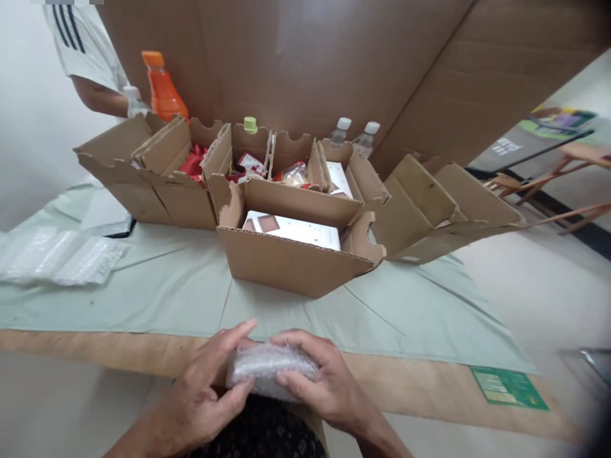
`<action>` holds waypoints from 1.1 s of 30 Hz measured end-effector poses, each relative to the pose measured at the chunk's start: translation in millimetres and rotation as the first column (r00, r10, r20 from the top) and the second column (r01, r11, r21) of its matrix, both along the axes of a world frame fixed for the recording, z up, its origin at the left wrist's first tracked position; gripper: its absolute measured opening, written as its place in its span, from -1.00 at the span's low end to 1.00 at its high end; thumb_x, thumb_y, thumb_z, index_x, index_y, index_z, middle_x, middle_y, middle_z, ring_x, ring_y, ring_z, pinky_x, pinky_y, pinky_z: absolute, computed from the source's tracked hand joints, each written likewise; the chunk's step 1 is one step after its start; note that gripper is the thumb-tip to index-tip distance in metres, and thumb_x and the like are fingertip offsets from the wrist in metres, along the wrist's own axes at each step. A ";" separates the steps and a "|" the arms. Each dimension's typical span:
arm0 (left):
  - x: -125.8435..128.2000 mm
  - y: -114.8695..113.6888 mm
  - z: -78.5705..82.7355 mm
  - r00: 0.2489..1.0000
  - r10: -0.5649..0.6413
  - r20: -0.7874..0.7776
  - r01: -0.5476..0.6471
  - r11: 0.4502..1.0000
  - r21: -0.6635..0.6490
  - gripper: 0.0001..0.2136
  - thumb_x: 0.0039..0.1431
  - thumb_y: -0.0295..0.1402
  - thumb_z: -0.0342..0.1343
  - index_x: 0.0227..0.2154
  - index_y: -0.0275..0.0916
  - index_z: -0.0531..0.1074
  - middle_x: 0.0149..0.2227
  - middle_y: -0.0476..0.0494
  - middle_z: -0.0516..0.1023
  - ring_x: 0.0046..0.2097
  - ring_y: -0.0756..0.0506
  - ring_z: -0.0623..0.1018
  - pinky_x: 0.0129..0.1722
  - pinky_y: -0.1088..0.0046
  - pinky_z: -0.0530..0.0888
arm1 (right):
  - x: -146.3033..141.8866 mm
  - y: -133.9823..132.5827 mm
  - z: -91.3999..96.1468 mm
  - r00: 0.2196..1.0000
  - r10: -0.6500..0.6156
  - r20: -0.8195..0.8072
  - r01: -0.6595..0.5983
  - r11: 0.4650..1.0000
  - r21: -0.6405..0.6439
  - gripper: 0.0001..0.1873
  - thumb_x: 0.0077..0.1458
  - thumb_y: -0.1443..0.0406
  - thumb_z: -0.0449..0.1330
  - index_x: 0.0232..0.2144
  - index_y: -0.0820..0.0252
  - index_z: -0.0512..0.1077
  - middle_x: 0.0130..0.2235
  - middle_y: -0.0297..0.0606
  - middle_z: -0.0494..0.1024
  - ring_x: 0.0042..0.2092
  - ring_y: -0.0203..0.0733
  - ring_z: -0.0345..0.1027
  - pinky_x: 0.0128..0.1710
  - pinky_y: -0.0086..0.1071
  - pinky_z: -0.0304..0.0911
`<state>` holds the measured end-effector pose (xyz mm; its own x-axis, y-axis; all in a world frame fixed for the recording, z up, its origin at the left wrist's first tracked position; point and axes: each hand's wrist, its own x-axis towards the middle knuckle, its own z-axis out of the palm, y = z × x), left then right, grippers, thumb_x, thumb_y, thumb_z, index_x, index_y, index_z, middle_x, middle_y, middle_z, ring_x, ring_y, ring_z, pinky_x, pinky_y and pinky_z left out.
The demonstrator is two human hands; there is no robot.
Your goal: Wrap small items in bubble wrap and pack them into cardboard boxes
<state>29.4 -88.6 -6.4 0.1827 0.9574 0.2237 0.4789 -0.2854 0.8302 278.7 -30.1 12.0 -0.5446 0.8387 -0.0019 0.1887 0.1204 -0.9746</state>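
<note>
A small bundle in clear bubble wrap [267,370] sits between my hands at the table's front edge, above my lap. What the wrap encloses is hidden. My left hand [203,385] holds its left end, with the thumb against the near side and the index finger lifted. Around the right end curls my right hand [324,375], thumb on the near face and fingers over the far side. Just beyond them, an open cardboard box [286,264] stands on the green cloth [191,292] with a white carton [300,232] in it.
Behind is a row of cardboard bins [186,210] with red packets and another white box. Bubble-wrap packs [57,257] lie left; another cardboard bin [429,210] stands right. Bottles, including an orange bottle [165,92], and a person's arm [98,95] are behind.
</note>
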 end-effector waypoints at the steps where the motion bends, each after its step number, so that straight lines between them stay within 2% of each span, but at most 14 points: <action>1: -2.8 9.0 9.6 0.999 -0.051 -0.005 0.051 0.998 0.028 -0.34 0.27 -0.33 0.24 0.40 0.09 0.22 -0.01 -0.08 0.66 -0.01 -0.13 0.68 0.10 0.36 0.62 | 6.2 1.1 5.1 1.000 -0.028 0.012 0.028 1.000 0.015 -0.70 0.18 0.12 0.32 -0.07 0.10 0.57 -0.25 -0.28 0.65 -0.32 -0.23 0.49 -0.30 -0.37 0.41; 4: -11.6 49.2 57.3 1.000 -0.012 0.022 0.008 0.982 0.187 -0.32 0.26 -0.24 0.28 0.41 0.10 0.21 0.11 -0.12 0.62 0.17 -0.20 0.59 0.23 0.25 0.55 | 32.5 3.9 25.6 0.993 -0.115 0.011 0.114 0.992 0.054 -0.81 0.15 0.17 0.34 -0.22 0.11 0.60 -0.35 -0.30 0.63 -0.40 -0.26 0.45 -0.43 -0.45 0.33; 7: -1.4 110.6 117.0 0.998 0.027 -0.052 -0.006 0.928 0.372 -0.54 0.30 -0.37 0.22 0.25 0.00 0.45 0.04 -0.10 0.67 0.09 -0.16 0.62 0.24 0.23 0.51 | 66.3 7.9 49.7 0.988 -0.153 -0.028 0.155 0.982 0.106 -0.78 0.15 0.10 0.38 -0.21 0.07 0.63 -0.38 -0.29 0.64 -0.48 -0.27 0.41 -0.54 -0.47 0.27; 9: 20.8 157.3 148.3 0.962 -0.155 -0.225 0.229 0.905 0.357 -0.73 0.33 -0.41 0.12 0.01 -0.13 0.62 -0.02 -0.10 0.70 0.03 -0.12 0.64 0.15 0.32 0.53 | 84.7 14.2 64.2 0.973 -0.222 -0.069 0.231 0.955 0.184 -0.76 0.16 0.07 0.39 -0.18 0.02 0.64 -0.35 -0.28 0.65 -0.49 -0.26 0.42 -0.57 -0.47 0.27; 11: 50.6 199.4 166.3 0.830 -0.407 -0.381 0.508 0.833 0.219 -0.70 0.31 -0.47 0.05 -0.06 -0.16 0.65 0.01 -0.08 0.71 0.03 -0.09 0.65 0.06 0.40 0.53 | 94.5 24.8 75.8 0.948 -0.301 -0.101 0.317 0.901 0.296 -0.79 0.18 0.09 0.39 -0.16 -0.01 0.64 -0.24 -0.25 0.69 -0.37 -0.20 0.53 -0.50 -0.45 0.36; 13: 80.4 229.9 171.2 0.672 -0.551 -0.495 0.665 0.743 0.075 -0.60 0.21 -0.58 0.02 -0.06 -0.14 0.67 0.04 -0.04 0.70 0.05 -0.07 0.64 0.04 0.45 0.50 | 95.6 38.7 84.6 0.945 -0.316 -0.085 0.322 0.854 0.409 -0.83 0.20 0.15 0.38 -0.16 -0.02 0.63 -0.05 -0.20 0.69 -0.11 -0.08 0.61 -0.31 -0.39 0.47; 15: 103.4 246.3 167.4 0.524 -0.602 -0.602 0.713 0.697 -0.077 -0.53 0.10 -0.64 0.01 -0.07 -0.11 0.68 -0.04 -0.02 0.73 -0.06 -0.07 0.65 -0.08 0.47 0.48 | 90.7 52.3 90.6 0.965 -0.263 0.008 0.224 0.838 0.497 -0.86 0.23 0.18 0.36 -0.15 0.00 0.61 0.18 -0.17 0.59 0.14 0.01 0.54 -0.09 -0.30 0.50; 17: 116.2 251.7 160.4 0.405 -0.581 -0.706 0.695 0.698 -0.175 -0.54 0.04 -0.63 0.03 -0.12 -0.11 0.69 -0.19 -0.03 0.73 -0.22 -0.08 0.62 -0.27 0.45 0.43 | 83.7 62.6 94.0 0.967 -0.217 0.136 0.106 0.823 0.558 -0.87 0.25 0.22 0.33 -0.15 0.03 0.60 0.29 -0.15 0.50 0.20 0.00 0.49 0.06 -0.25 0.46; 19: 120.2 252.0 155.1 0.338 -0.533 -0.775 0.655 0.725 -0.213 -0.60 0.01 -0.60 0.05 -0.19 -0.14 0.69 -0.28 -0.05 0.71 -0.32 -0.08 0.57 -0.37 0.43 0.35 | 77.9 68.3 94.7 0.952 -0.222 0.209 0.051 0.791 0.609 -0.89 0.27 0.26 0.30 -0.14 0.07 0.57 0.23 -0.14 0.54 0.16 -0.06 0.53 0.14 -0.25 0.43; 23: 115.3 251.7 156.7 0.333 -0.546 -0.769 0.602 0.751 -0.272 -0.61 0.00 -0.60 0.03 -0.23 -0.14 0.68 -0.21 -0.03 0.72 -0.25 -0.08 0.58 -0.33 0.45 0.36 | 78.4 68.9 93.1 0.941 -0.259 0.219 0.062 0.766 0.640 -0.90 0.28 0.28 0.27 -0.15 0.09 0.54 0.04 -0.17 0.65 0.05 -0.12 0.58 0.09 -0.28 0.45; 26: 102.2 248.3 166.2 0.387 -0.563 -0.731 0.618 0.746 -0.248 -0.55 0.02 -0.63 0.01 -0.14 -0.15 0.67 -0.07 0.00 0.72 -0.10 -0.06 0.61 -0.17 0.50 0.41 | 89.9 62.0 98.4 0.957 -0.230 0.179 0.094 0.825 0.557 -0.90 0.23 0.21 0.31 -0.20 0.06 0.56 0.06 -0.19 0.66 0.06 -0.05 0.57 0.04 -0.23 0.48; 29: 79.7 240.5 172.7 0.475 -0.537 -0.697 0.596 0.779 -0.195 -0.52 0.09 -0.62 -0.02 -0.04 -0.13 0.64 0.00 0.00 0.70 -0.06 -0.04 0.61 -0.05 0.52 0.43 | 99.3 54.7 115.8 0.940 -0.340 -0.012 0.312 0.849 0.427 -0.84 0.20 0.12 0.35 -0.21 0.00 0.58 -0.07 -0.22 0.69 -0.14 -0.08 0.59 -0.26 -0.29 0.51; 31: 64.1 236.2 170.8 0.521 -0.514 -0.681 0.566 0.806 -0.175 -0.53 0.13 -0.57 -0.02 0.00 -0.12 0.63 0.00 -0.02 0.70 -0.10 -0.03 0.61 -0.03 0.50 0.45 | 96.7 57.0 133.4 0.858 -0.494 -0.143 0.507 0.765 0.398 -0.79 0.20 0.09 0.36 -0.15 -0.01 0.58 -0.16 -0.24 0.67 -0.30 -0.16 0.52 -0.43 -0.33 0.41; 33: 52.7 234.0 164.5 0.549 -0.514 -0.659 0.556 0.813 -0.171 -0.54 0.14 -0.53 0.00 0.01 -0.11 0.63 -0.01 -0.04 0.70 -0.12 -0.04 0.62 -0.03 0.48 0.47 | 86.0 69.7 152.6 0.801 -0.581 -0.146 0.569 0.661 0.489 -0.73 0.21 0.12 0.35 -0.07 0.04 0.58 -0.12 -0.23 0.66 -0.28 -0.19 0.50 -0.37 -0.34 0.39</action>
